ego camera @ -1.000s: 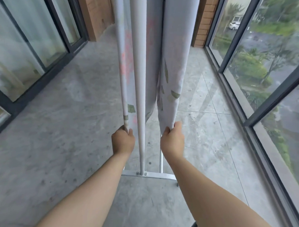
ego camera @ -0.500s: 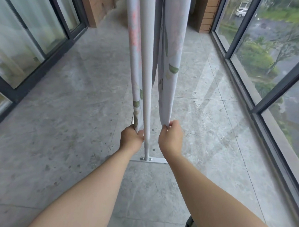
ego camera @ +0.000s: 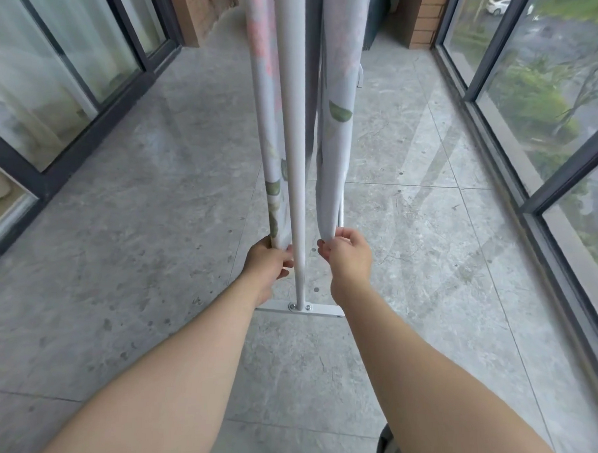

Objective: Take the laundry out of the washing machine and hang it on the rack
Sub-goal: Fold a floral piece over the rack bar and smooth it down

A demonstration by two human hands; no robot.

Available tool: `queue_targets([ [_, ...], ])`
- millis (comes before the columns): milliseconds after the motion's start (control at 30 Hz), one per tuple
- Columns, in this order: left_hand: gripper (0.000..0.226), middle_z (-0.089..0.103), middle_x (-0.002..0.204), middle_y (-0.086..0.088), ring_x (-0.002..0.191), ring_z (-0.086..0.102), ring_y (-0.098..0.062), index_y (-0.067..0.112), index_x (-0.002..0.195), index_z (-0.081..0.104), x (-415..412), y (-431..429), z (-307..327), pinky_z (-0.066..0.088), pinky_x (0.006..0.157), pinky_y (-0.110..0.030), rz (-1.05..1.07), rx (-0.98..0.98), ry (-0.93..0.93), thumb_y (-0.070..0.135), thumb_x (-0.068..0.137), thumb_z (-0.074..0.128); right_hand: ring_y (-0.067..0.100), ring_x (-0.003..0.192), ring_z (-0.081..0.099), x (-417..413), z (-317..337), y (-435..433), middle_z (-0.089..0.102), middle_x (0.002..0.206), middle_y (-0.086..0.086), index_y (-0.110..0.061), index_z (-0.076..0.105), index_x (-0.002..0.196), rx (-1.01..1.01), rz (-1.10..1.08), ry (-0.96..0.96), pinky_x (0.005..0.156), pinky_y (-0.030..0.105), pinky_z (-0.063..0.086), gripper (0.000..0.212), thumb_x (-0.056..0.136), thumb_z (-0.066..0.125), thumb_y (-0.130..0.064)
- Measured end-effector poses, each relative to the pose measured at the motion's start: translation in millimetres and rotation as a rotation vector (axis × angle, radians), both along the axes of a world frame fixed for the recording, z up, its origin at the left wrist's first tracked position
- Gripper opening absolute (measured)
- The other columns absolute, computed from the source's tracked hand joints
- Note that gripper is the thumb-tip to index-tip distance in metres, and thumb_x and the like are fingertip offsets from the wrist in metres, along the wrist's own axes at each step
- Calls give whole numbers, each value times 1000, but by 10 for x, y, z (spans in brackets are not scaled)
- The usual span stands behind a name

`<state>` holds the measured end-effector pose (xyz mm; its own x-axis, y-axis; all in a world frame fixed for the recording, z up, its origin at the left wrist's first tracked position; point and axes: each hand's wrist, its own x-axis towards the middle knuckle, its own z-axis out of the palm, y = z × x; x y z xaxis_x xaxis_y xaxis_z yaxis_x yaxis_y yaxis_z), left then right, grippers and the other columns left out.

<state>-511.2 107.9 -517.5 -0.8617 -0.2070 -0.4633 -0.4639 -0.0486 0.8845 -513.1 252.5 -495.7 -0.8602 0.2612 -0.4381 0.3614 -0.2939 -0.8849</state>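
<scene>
A pale grey sheet printed with green leaves and pink flowers hangs over the white rack, one half on each side of the rack's upright pole (ego camera: 291,140). My left hand (ego camera: 268,261) pinches the bottom edge of the left half of the sheet (ego camera: 266,122). My right hand (ego camera: 346,252) grips the bottom corner of the right half of the sheet (ego camera: 333,152). Both hands sit low, just above the rack's flat white foot (ego camera: 324,309). The top of the rack is out of view. No washing machine is in sight.
I stand on a narrow balcony with a grey tiled floor (ego camera: 137,219). Dark-framed sliding glass doors (ego camera: 57,78) run along the left, tall windows (ego camera: 535,116) along the right. Brick pillars (ego camera: 425,19) stand at the far end.
Both hands have slid down and drawn the sheet's two bottom edges lower, closer to the rack's foot. The view has tilted downward.
</scene>
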Motion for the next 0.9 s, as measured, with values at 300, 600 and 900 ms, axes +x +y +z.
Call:
queue_targets([
  [300, 27, 73, 83, -14, 66, 69, -24, 7, 82, 75, 10, -205, 30, 55, 66, -31, 217, 722, -122, 18, 90, 51, 17, 69, 61, -178, 65, 57, 62, 93, 12, 0, 62, 109, -767, -8, -207, 64, 29, 58, 14, 98, 62, -8],
  [600, 19, 69, 81, -10, 64, 63, -15, 2, 86, 68, -9, -39, 20, 49, 66, -24, 196, 562, -178, 1, 95, 51, 22, 72, 69, -205, 11, 13, 64, 84, 3, -9, 65, 93, -694, 144, -202, 62, 31, 50, 9, 85, 63, -5],
  [900, 21, 64, 60, -1, 51, 61, -11, 13, 85, 67, -23, -91, -48, 52, 54, -24, 258, 516, -141, 7, 97, 51, 11, 52, 34, -283, -139, 16, 46, 68, -3, -13, 59, 92, -807, 261, -223, 45, 23, 22, 13, 86, 69, -18],
])
